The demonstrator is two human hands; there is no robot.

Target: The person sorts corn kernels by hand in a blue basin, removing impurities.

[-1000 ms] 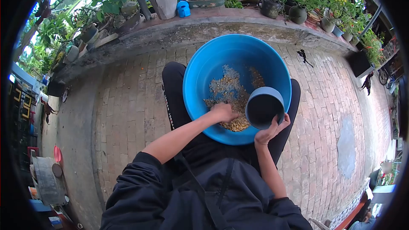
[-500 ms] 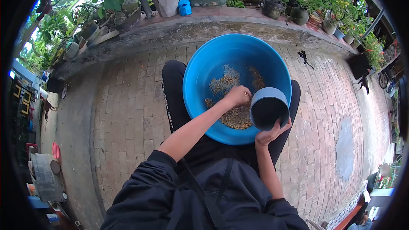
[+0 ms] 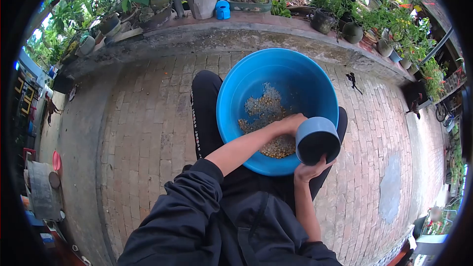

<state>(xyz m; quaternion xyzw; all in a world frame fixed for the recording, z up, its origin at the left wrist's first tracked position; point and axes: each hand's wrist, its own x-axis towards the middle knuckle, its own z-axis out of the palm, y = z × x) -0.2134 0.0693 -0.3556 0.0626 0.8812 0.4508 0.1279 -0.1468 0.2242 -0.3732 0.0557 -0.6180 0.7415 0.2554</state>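
Observation:
A large blue basin [image 3: 231, 76] rests on my lap, between my knees. Mixed grain [image 3: 268, 108], yellow corn kernels and smaller pale grains, lies spread over its bottom. My left hand [image 3: 291, 124] is inside the basin, low over the grain, with its fingers curled; the fingertips are hidden, so what they hold cannot be made out. My right hand [image 3: 313, 170] grips a round grey-blue container [image 3: 315, 125] at the basin's near right rim. The container is tilted, its dark inside facing me, with the thumb inside the edge.
Brick paving [image 3: 143, 152] surrounds me. Ahead runs a low concrete ledge [image 3: 197, 39] with potted plants and a small blue watering can [image 3: 222, 10]. A black object [image 3: 353, 82] lies on the bricks. Chickens stand at far left [image 3: 51, 109] and right [image 3: 415, 106].
My left hand has moved right across the basin, close against the container. The grain patch at the basin's right side no longer shows. The view has shifted slightly.

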